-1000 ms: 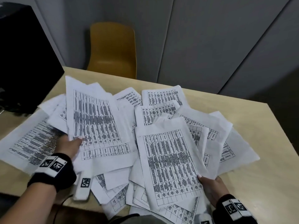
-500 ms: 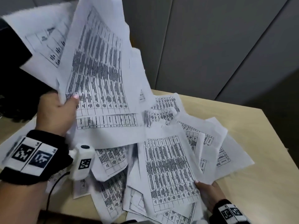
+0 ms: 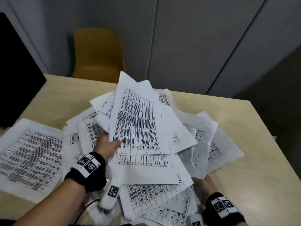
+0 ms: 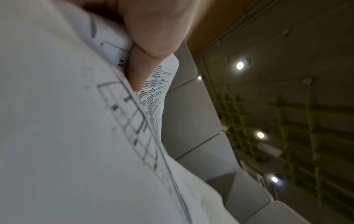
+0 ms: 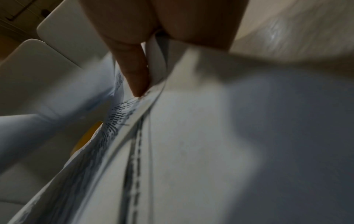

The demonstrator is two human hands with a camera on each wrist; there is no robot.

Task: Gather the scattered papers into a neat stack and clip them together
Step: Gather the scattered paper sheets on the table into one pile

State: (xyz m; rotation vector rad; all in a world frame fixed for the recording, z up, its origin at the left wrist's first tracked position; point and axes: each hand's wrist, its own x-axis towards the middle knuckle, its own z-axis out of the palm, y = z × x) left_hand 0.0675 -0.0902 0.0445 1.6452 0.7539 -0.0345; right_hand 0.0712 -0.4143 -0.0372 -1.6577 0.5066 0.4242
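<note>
Several printed sheets (image 3: 143, 163) lie heaped in a loose pile on the light wooden table (image 3: 254, 176). My left hand (image 3: 107, 145) pinches a bunch of these sheets (image 3: 135, 121) by their lower left edge, thumb on top, and holds them tilted over the middle of the pile. The left wrist view shows the thumb (image 4: 141, 72) pressed on the paper (image 4: 76, 136). My right hand (image 3: 202, 187) grips the pile's near right edge; its thumb (image 5: 134, 72) lies on the sheets (image 5: 191, 151). One sheet (image 3: 31, 157) lies apart at the left. No clip is visible.
A black monitor (image 3: 14, 75) stands at the table's far left corner. A yellow chair (image 3: 97, 54) sits behind the table against grey wall panels. Bare tabletop shows at the right and at the far left, and the table's right edge (image 3: 276, 144) is close.
My left hand lifted a bunch of sheets high off the left side, then swung it down and right onto the middle pile. One sheet stayed at the left. The right hand kept its grip.
</note>
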